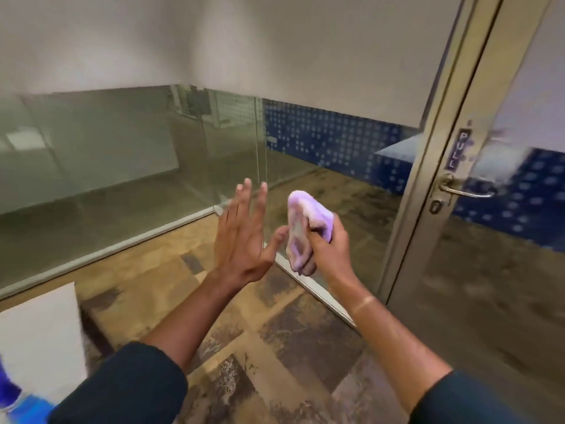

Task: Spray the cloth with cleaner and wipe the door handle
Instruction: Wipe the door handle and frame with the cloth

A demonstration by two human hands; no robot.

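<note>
Right hand is gripping the purple cloth mid-frame (door handle far right), left hand is hanging flat-fingered, empty.

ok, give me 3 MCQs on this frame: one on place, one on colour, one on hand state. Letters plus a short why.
1. Where is the door handle relative to the cloth?
A. To its right and a little higher
B. Directly below it
C. To its left

2. What colour is the cloth?
A. Green
B. Light purple
C. Orange

3. What is the left hand doing?
A. Gripping the handle
B. Holding a spray bottle
C. Open, fingers straight, holding nothing

Answers:
1. A: the handle sits on the door frame at the right edge of the view, above the level of the cloth.
2. B: the bunched cloth in the right hand is pale lilac.
3. C: the left hand is spread flat beside the cloth, with nothing in it.
</note>
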